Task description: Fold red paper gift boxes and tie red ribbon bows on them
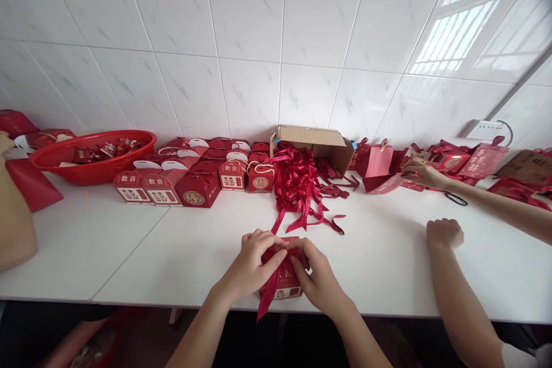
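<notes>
While left hand [250, 264] and right hand [319, 283] both grip a small red box [284, 288] at the near edge of the table [172, 259], their fingertips meet on its top. A red ribbon [266, 299] crosses the box and hangs off its left side, past the table edge. White print on the box front is too small to read.

Right of that is a co-worker's fist [444, 233], clenched, resting on the table, nothing visible in it. Co-worker's other hand [425, 173] is farther back, fingers on a flat red bag [388, 185].

Mid-table: ribbon pile [302, 184], loose red strips spilling from an open carton [321, 142] lying on its side by the wall.

Left of the pile are gift boxes [196, 187], closed, in rows. The front ones show 囍, and two carry 歡喜 in white above it.

Far left: red basin [92, 173] with small wrapped items inside.

Far right: more red bags [483, 161], print unreadable. A socket [485, 129] sits on the tiled wall above them.
</notes>
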Motion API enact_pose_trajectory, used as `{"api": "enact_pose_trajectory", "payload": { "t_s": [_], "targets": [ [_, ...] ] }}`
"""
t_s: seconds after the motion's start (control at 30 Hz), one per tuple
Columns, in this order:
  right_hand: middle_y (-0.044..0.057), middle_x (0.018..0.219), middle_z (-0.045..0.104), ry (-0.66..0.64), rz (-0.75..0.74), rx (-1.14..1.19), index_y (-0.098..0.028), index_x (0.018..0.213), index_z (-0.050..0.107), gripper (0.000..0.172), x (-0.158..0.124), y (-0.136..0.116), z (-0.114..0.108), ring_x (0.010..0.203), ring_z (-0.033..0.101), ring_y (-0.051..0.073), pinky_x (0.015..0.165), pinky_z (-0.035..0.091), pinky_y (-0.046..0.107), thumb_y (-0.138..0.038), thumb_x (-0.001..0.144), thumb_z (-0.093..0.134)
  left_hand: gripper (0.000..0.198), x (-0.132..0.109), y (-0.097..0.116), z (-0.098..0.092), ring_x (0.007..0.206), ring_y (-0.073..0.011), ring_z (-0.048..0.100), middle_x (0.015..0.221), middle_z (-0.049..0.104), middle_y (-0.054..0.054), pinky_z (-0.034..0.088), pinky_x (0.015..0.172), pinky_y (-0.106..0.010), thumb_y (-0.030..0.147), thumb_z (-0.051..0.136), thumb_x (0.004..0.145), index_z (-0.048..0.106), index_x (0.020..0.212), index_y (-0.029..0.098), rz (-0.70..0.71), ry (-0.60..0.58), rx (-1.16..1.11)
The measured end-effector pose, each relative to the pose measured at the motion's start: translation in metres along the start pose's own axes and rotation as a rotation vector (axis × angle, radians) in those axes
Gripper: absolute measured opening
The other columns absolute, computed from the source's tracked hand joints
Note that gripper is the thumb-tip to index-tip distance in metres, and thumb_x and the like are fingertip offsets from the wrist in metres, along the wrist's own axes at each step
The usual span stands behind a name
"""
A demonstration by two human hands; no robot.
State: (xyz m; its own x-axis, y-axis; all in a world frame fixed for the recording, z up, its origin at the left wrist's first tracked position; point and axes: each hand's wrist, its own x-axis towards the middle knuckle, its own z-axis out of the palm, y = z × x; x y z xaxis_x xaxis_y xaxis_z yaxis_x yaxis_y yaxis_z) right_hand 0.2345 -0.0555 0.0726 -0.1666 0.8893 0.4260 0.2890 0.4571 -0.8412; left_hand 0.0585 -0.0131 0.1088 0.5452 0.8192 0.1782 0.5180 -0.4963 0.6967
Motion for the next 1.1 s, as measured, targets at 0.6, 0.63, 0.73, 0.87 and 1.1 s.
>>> {"api": "enact_pose_trajectory", "payload": {
  "t_s": [0.6, 0.63, 0.73, 0.87, 1.1],
  "targets": [
    [-0.001, 0.071, 0.054, 0.281, 0.154, 0.065, -0.02, 0.09, 0.053, 0.005, -0.001, 0.007, 0.003, 0.057, 0.047, 0.011, 0.051, 0.04, 0.023, -0.022, 0.086, 0.052, 0.006, 0.001, -0.005, 0.014, 0.088, -0.0209, 0.057, 0.082, 0.064, -0.001, 0.039, 0.087, -0.042, 0.023, 0.06, 0.084, 0.066, 0.084, 0.024, 0.06, 0.11, 0.112],
    [-0.001, 0.071, 0.054, 0.316, 0.158, 0.083, -0.019, 0.089, 0.053, 0.004, -0.002, 0.008, 0.003, 0.057, 0.047, 0.011, 0.051, 0.04, 0.023, -0.023, 0.086, 0.053, 0.006, 0.0, -0.006, 0.014, 0.087, -0.0208, 0.057, 0.081, 0.065, -0.001, 0.039, 0.087, -0.042, 0.023, 0.06, 0.084, 0.066, 0.084, 0.024, 0.059, 0.112, 0.111],
    [0.0, 0.072, 0.054, 0.396, 0.161, 0.11, -0.019, 0.085, 0.055, 0.007, -0.004, 0.011, 0.0, 0.059, 0.049, 0.012, 0.052, 0.042, 0.023, -0.026, 0.084, 0.056, 0.006, -0.001, -0.007, 0.014, 0.087, -0.0208, 0.057, 0.081, 0.065, -0.001, 0.039, 0.088, -0.042, 0.024, 0.061, 0.083, 0.066, 0.084, 0.024, 0.058, 0.119, 0.103],
    [0.0, 0.074, 0.054, 0.316, 0.166, 0.111, -0.019, 0.094, 0.055, 0.013, -0.004, 0.014, -0.006, 0.06, 0.051, 0.012, 0.054, 0.044, 0.024, -0.03, 0.086, 0.057, 0.011, -0.004, -0.008, 0.012, 0.091, -0.0214, 0.059, 0.089, 0.066, -0.002, 0.042, 0.091, -0.041, 0.027, 0.062, 0.083, 0.065, 0.094, 0.025, 0.055, 0.148, 0.056],
    [0.004, 0.08, 0.059, 0.153, 0.323, 0.198, -0.018, 0.109, 0.057, 0.035, 0.0, 0.015, -0.008, 0.065, 0.056, 0.014, 0.059, 0.05, 0.028, -0.046, 0.089, 0.052, 0.015, -0.013, -0.016, 0.003, 0.104, -0.0236, 0.054, 0.101, 0.063, -0.005, 0.042, 0.094, -0.042, 0.036, 0.05, 0.09, 0.058, 0.092, 0.024, -0.052, 0.287, 0.057]
  ]
}}
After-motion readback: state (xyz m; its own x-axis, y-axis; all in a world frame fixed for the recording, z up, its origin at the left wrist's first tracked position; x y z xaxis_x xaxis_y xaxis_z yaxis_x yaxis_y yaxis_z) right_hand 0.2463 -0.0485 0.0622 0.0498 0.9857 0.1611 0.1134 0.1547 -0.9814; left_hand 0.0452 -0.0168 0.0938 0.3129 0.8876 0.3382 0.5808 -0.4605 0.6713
